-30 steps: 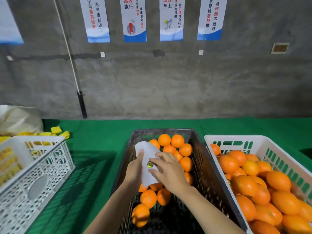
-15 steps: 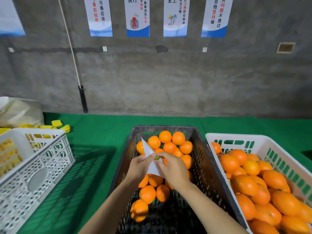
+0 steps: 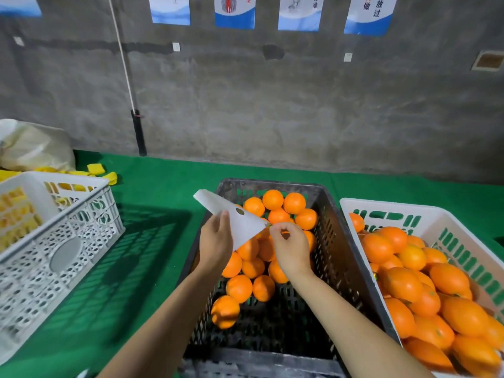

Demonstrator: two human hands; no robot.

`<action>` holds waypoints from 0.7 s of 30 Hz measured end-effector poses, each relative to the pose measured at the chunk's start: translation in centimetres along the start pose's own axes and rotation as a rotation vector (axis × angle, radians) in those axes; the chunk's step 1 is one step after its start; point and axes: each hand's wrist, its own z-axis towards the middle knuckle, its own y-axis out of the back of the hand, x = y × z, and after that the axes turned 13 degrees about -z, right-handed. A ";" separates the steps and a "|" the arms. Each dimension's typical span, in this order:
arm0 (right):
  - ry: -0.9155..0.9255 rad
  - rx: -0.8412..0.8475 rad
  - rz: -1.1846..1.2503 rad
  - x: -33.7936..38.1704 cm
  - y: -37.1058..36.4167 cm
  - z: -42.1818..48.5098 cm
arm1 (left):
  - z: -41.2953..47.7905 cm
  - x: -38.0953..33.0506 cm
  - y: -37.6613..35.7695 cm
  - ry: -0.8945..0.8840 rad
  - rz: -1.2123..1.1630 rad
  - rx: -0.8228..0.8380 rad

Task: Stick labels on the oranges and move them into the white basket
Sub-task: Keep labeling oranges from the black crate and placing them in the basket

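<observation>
Covering the table, green cloth [image 3: 163, 181] carries a black crate [image 3: 351, 257] of unlabelled oranges [image 3: 272, 199] in the middle and a white basket [image 3: 436, 216] of oranges at right. Above the crate, the left hand [image 3: 215, 242] grips a white label sheet [image 3: 231, 214]; the right hand [image 3: 291, 246] pinches a small label [image 3: 268, 225] at the sheet's near edge.

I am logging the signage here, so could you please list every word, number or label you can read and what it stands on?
"法": second wall poster, the rest cut off by the frame.
"标准": third poster.
"放过" in black, "做" in red: fourth poster.
First poster: no text in view.
Sticker on the label sheet: too small to read.
</observation>
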 end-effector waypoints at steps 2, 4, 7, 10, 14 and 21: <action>-0.174 0.169 -0.032 -1.1 -1.0 0.4 | 0.1 0.1 -0.2 -0.012 0.016 -0.012; -0.305 0.371 -0.070 -2.2 -2.2 0.5 | 0.4 0.4 -0.2 0.004 0.077 -0.024; -0.342 0.577 -0.242 -3.6 -3.8 1.4 | 0.6 0.7 -0.1 0.042 0.171 -0.086; -0.320 0.685 -0.443 -4.4 -4.6 2.7 | 0.5 0.9 0.1 0.031 0.218 -0.138; -0.407 0.845 -0.592 -6.4 -4.9 3.0 | 0.7 0.8 -0.3 0.030 0.285 -0.118; -0.594 0.961 -0.570 -6.9 -4.9 2.9 | 0.9 1.4 -1.1 0.041 0.343 -0.046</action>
